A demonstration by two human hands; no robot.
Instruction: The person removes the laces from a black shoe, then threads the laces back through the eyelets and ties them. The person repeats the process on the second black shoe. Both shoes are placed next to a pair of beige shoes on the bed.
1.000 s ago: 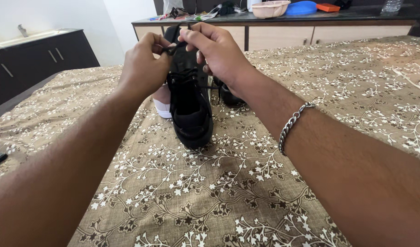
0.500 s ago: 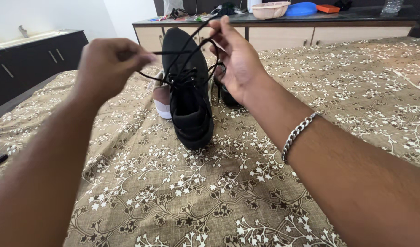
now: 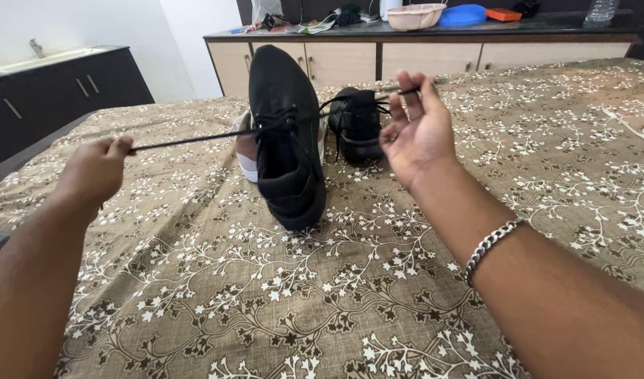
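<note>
A black shoe (image 3: 287,133) stands on the brown patterned bedspread (image 3: 322,281), heel towards me. Its black lace (image 3: 196,140) is stretched out sideways to both sides. My left hand (image 3: 94,172) pinches one lace end out to the left of the shoe. My right hand (image 3: 417,130), a chain bracelet (image 3: 492,244) on its wrist, holds the other lace end between fingertips to the right, palm facing me. A second black shoe (image 3: 357,126) lies just behind, between the first shoe and my right hand. A pink and white shoe (image 3: 247,151) is partly hidden behind the first shoe.
A long wooden cabinet (image 3: 420,52) runs behind the bed, with a beige basket (image 3: 414,14), a blue lid (image 3: 462,12) and small items on top. A dark cabinet (image 3: 55,84) with a sink stands at the far left.
Both hands have moved apart from above the shoe, the left going down and left, the right going right, drawing the lace out taut. The second black shoe has come into view.
</note>
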